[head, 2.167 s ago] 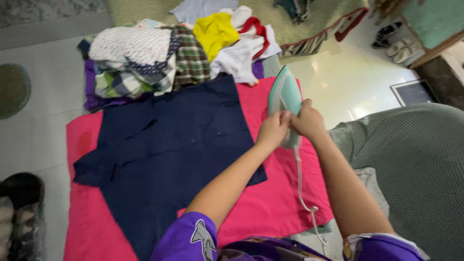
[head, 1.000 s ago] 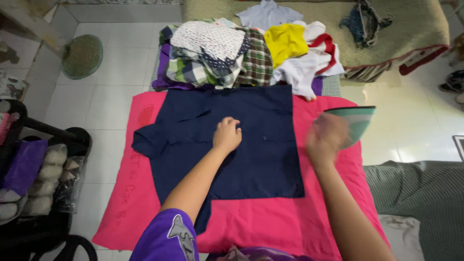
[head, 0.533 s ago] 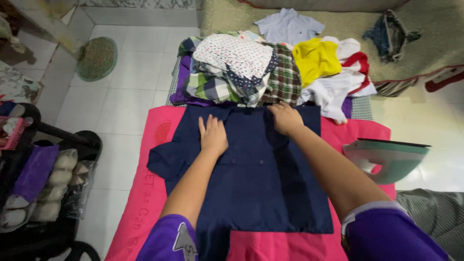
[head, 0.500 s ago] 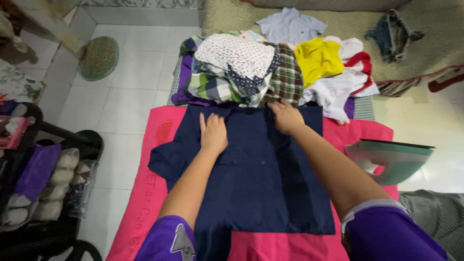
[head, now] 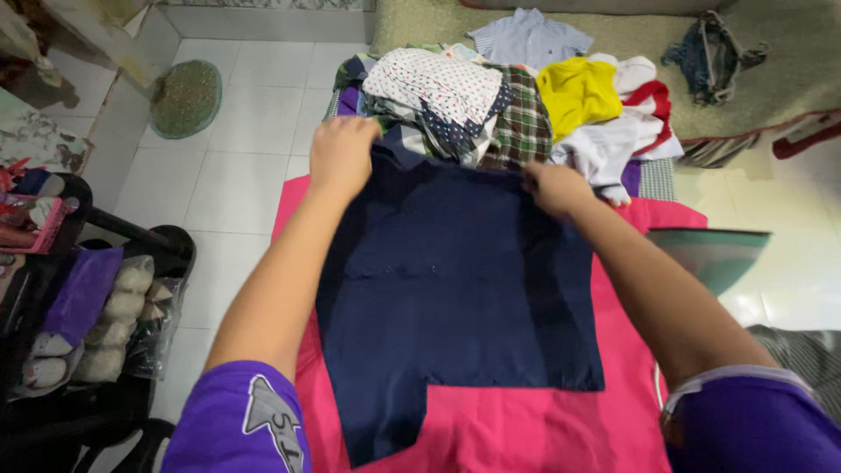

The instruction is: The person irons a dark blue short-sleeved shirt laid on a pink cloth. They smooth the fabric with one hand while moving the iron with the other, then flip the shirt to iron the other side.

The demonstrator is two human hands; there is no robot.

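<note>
Head camera looks down on a navy shirt (head: 455, 289) spread over a pink cloth (head: 517, 429) laid on the white tiled floor (head: 236, 123). The left hand (head: 343, 156) is closed in a fist around the shirt's far left corner, near the collar, and lifts that corner off the pink cloth. The right hand (head: 557, 187) pinches the shirt's far right corner between thumb and fingers, close to the far edge of the pink cloth. Between the two hands the far edge of the shirt runs taut, while the near part lies flat, with one narrower strip reaching toward the near edge of the pink cloth on the left side. Both arms wear purple sleeves. Just past the far edge of the pink cloth sits a heap of clothes (head: 491, 105): dotted white, green and brown plaid, yellow, and white with red. A green iron (head: 710, 256) stands at the right edge of the pink cloth, well apart from the right hand. On the floor to the far left lies a round green mat (head: 186, 96), and a dark rack with bundles (head: 96, 315) stands at the left.
</note>
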